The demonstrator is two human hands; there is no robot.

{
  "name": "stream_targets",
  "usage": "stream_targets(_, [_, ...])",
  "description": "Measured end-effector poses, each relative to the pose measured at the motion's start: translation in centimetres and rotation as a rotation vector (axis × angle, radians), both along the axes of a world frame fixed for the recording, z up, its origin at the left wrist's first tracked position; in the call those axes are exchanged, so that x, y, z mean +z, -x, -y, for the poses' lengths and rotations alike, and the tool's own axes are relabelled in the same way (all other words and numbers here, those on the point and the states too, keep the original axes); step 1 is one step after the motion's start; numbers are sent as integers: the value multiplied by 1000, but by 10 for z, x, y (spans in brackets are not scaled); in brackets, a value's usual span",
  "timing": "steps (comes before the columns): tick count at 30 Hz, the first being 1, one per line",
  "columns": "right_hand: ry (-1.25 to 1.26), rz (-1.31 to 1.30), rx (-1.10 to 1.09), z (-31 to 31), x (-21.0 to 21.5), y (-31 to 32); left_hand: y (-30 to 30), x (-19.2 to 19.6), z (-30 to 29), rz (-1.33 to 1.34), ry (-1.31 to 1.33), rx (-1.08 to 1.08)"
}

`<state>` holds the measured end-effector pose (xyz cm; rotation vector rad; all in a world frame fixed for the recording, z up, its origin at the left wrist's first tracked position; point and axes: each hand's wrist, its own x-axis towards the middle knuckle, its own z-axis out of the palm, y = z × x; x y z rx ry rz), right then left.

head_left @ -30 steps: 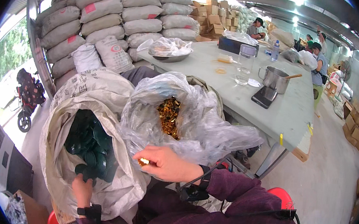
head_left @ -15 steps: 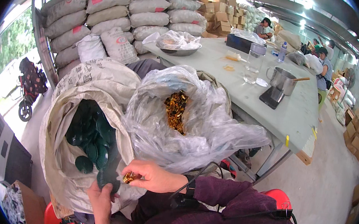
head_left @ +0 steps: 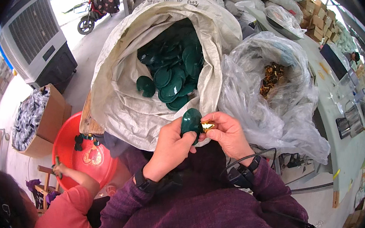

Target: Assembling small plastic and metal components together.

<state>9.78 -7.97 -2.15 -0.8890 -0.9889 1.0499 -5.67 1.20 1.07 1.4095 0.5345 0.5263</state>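
I have my left hand [head_left: 168, 144] pinched closed on a dark green disc [head_left: 190, 119], just by the near edge of the woven sack [head_left: 116, 66]. My right hand [head_left: 229, 135], thumb and fingertips closed, holds a shiny gold piece [head_left: 207, 126] at the disc's right edge. The two meet there, but I can't tell whether they are joined, so I judge this pair midway; I make out no joined pair elsewhere. Plenty is left: the woven sack holds a heap of loose green discs [head_left: 171, 83], and right of it a clear plastic bag [head_left: 250, 96] holds gold and dark pieces [head_left: 272, 78]. Left of the sack, I see a cardboard box [head_left: 47, 144] full of silvery-and-black pieces [head_left: 30, 117] and a red basin [head_left: 67, 131] with dark green items [head_left: 78, 142] inside.
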Motion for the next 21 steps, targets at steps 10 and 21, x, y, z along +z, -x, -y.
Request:
stream_targets(10, [-106, 868, -329, -2, 10, 8, -3, -15, 2, -16, -369, 111])
stream_targets(21, [87, 516, -247, -14, 20, 29, 10, -22, -6, -98, -1113, 151])
